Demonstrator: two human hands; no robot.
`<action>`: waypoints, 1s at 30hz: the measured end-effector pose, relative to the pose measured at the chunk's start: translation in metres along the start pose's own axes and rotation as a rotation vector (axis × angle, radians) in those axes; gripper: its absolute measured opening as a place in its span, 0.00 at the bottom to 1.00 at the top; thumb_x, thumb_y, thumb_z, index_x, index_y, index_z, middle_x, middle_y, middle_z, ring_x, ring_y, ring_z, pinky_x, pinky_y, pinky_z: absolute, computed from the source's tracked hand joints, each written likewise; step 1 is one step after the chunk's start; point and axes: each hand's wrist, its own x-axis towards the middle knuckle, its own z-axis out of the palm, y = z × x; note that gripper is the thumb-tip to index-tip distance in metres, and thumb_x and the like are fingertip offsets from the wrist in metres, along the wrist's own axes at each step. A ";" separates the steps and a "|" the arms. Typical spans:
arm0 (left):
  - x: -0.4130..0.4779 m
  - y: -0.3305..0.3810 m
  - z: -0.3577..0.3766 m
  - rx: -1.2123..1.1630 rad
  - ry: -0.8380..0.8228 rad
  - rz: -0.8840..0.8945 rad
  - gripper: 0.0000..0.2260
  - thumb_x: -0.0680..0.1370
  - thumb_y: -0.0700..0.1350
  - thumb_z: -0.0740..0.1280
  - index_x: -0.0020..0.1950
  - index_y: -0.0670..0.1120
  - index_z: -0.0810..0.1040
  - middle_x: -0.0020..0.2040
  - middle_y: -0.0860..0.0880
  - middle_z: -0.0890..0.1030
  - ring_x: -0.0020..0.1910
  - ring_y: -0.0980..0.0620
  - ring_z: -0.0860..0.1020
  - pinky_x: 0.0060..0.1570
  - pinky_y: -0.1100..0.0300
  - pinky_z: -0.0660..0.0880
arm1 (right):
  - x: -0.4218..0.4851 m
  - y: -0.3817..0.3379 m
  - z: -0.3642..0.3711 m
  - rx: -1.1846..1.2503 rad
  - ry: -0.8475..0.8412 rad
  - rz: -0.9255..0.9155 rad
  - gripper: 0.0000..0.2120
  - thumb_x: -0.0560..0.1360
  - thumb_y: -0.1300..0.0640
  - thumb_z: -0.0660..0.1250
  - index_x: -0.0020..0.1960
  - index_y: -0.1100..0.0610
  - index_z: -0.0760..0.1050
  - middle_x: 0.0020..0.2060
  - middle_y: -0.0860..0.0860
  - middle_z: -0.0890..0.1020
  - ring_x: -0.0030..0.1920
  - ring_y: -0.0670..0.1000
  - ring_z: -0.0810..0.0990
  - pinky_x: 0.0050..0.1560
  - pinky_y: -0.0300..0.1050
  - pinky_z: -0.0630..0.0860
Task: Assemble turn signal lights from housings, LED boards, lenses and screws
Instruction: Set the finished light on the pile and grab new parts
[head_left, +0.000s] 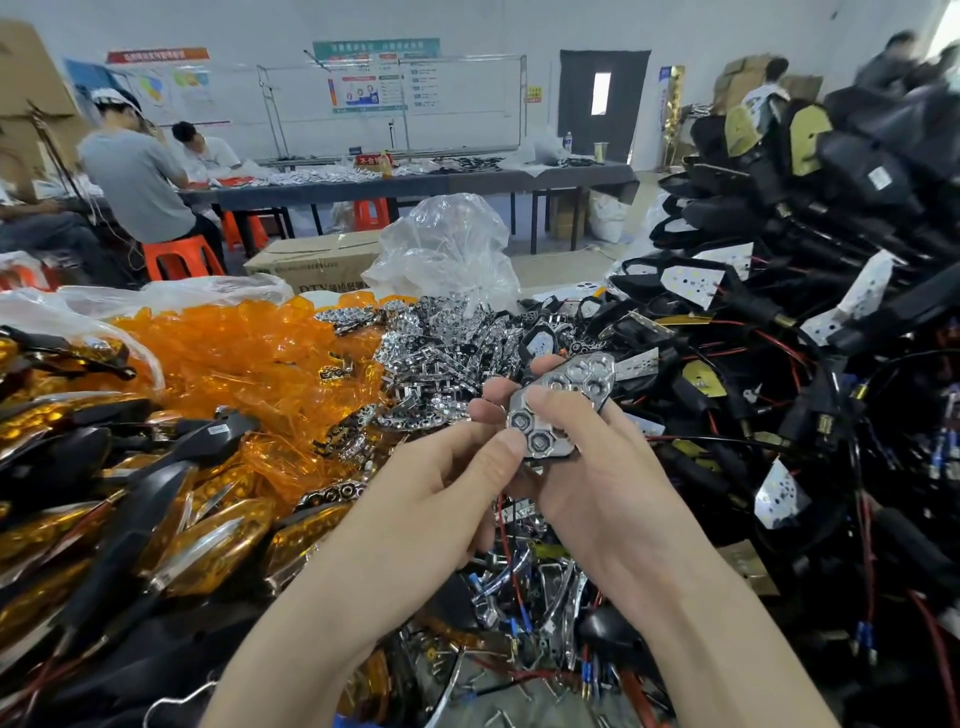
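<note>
Holding a chrome reflector (558, 410) up over a crowded counter, two bare hands share one small part. The left hand (441, 499) has its grip pressed together on the reflector's near end, thumb on the shiny face and fingers curled behind. The right hand (597, 488) cradles the part from below and the right side, its thumb laid across the middle of the face and fingertips showing past the far edge; its grip is also closed on the part. A dark piece seems to sit behind the reflector, but the hands hide most of it, so I cannot tell whether it is a housing.

The reflector looks like thin plated plastic with several hexagonal cups: probably very light, stiff, and slick under the fingers. Its mirror finish likely marks or scratches easily, so the rim and edges seem the safest places to hold, rather than the cups.

Just beyond the hands lies a heap of matching chrome reflectors (431, 343). Left of that, a mound of orange lenses (249, 353), with finished lights (156, 519) nearer on the left. To the right rises a tall stack of black housings (810, 234) with white boards and red wires
</note>
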 end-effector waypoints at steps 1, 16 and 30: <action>0.000 0.000 0.000 -0.002 -0.006 0.003 0.12 0.79 0.62 0.60 0.52 0.60 0.81 0.30 0.49 0.77 0.27 0.56 0.72 0.27 0.67 0.68 | 0.000 0.000 0.000 0.003 -0.006 -0.001 0.10 0.72 0.58 0.69 0.52 0.49 0.78 0.49 0.55 0.87 0.51 0.55 0.86 0.47 0.55 0.76; 0.001 -0.003 0.000 0.033 -0.001 0.060 0.10 0.80 0.58 0.60 0.56 0.66 0.79 0.29 0.53 0.74 0.29 0.58 0.70 0.31 0.63 0.68 | -0.004 0.001 0.001 0.071 -0.079 -0.042 0.10 0.73 0.61 0.69 0.49 0.48 0.81 0.48 0.56 0.85 0.51 0.55 0.84 0.34 0.53 0.79; 0.004 0.000 0.008 -0.005 0.104 0.004 0.12 0.81 0.55 0.64 0.46 0.54 0.85 0.26 0.51 0.74 0.26 0.56 0.69 0.29 0.63 0.67 | -0.004 0.002 -0.003 0.046 -0.084 -0.067 0.10 0.75 0.60 0.68 0.55 0.49 0.77 0.48 0.54 0.86 0.50 0.53 0.84 0.37 0.51 0.80</action>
